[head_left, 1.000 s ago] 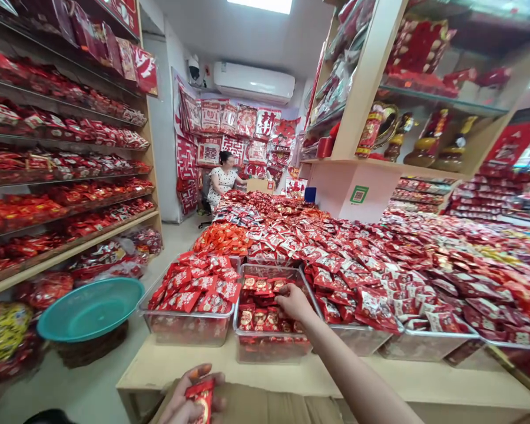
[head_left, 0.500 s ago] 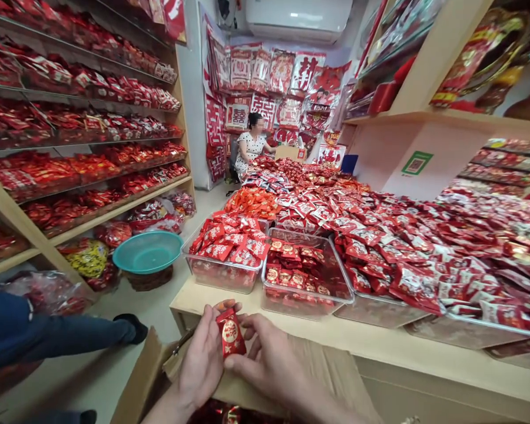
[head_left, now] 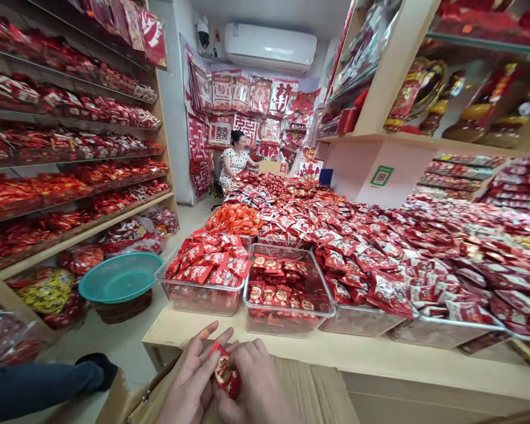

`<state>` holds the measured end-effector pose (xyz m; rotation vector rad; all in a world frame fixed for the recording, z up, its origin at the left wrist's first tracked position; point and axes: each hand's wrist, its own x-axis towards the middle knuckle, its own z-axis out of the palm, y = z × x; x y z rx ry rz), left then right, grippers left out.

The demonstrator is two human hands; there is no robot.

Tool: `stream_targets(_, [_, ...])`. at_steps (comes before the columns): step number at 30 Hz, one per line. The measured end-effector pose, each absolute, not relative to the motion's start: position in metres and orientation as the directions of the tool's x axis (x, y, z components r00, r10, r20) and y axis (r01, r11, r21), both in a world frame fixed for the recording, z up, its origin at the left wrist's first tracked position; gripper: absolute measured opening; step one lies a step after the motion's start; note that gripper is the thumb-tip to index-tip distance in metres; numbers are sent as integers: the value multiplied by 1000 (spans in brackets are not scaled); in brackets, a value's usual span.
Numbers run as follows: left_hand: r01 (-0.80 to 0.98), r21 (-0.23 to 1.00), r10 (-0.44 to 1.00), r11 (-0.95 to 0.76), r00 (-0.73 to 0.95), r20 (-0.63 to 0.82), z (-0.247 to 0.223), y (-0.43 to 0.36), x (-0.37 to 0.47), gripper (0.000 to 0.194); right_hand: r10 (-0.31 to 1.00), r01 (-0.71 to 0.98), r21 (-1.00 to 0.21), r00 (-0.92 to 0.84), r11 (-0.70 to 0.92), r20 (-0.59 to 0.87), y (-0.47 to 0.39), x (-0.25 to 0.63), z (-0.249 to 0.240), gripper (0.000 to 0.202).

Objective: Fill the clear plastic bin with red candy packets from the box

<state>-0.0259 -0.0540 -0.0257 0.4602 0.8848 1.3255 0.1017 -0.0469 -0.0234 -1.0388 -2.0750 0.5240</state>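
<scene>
A small red candy packet (head_left: pixel 223 368) with a gold round print is between my two hands, low in the picture and tilted. My left hand (head_left: pixel 192 377) grips its left side, with the fingertips stretched up past it. Curled in from the right, my right hand (head_left: pixel 258 380) closes its fingers and thumb on the packet's right and lower part. Under both hands is an open cardboard box (head_left: pixel 309 388) with its flap against the counter. Just beyond stands a clear plastic bin (head_left: pixel 282 321) holding similar packets.
A pale counter (head_left: pixel 181 330) carries several clear bins heaped with red packets. A fuller bin (head_left: pixel 198 297) stands to the left. A turquoise basin (head_left: pixel 119 277) is on the left, near a leg (head_left: pixel 39 388). Shelves (head_left: pixel 83 221) line the left wall; a person (head_left: pixel 235 162) sits at the back.
My right hand has closed in on the packet, its fingers now curled over it. The packet has tilted and is more covered. The head view has turned slightly right and up.
</scene>
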Motion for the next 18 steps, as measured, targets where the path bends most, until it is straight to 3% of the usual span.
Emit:
stream_targets(4, [-636, 747, 961, 193, -32, -276, -22, -55, -27, 39, 814, 580, -579, -316, 572, 487, -25, 129, 11, 9])
stream_targets(7, [-603, 760, 957, 243, 18, -291, -19, -56, -29, 29, 878, 753, -527, -139, 394, 458, 14, 154, 34, 9])
stream_targets(10, [-549, 783, 948, 294, 59, -314, -18, -54, -28, 25, 947, 868, -451, -65, 210, 315, 54, 165, 40, 13])
stream_targets(14, [-531, 786, 942, 318, 84, -325, -21, -51, -27, 23, 973, 923, -340, -114, 179, 202, 77, 161, 32, 18])
stream_targets(18, [-528, 779, 935, 338, 95, -341, -22, -51, -27, 21, 974, 904, -370, -226, 214, 11, 79, 159, 32, 33])
